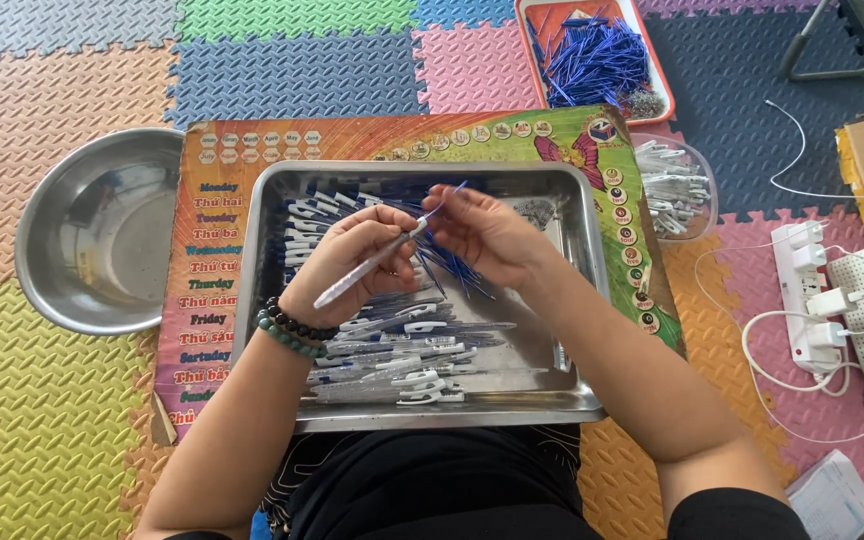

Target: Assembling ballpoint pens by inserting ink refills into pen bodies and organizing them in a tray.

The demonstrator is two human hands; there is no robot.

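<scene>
Above the shallow steel tray [572, 395], your left hand [352, 255] grips the clear plastic pen barrel [370, 264]; your right hand [487, 232] pinches a thin blue refill [444, 200]. Keep the barrel steady, line both up straight, and push gently.

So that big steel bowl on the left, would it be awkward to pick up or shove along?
The bowl looks thin-walled and holds nothing visible, so it is probably light for its size. Its polished steel may feel slippery, though the rolled rim should give fingers a hold. It sits on a ridged foam mat, so a push might make it drag or rock rather than glide.
</scene>
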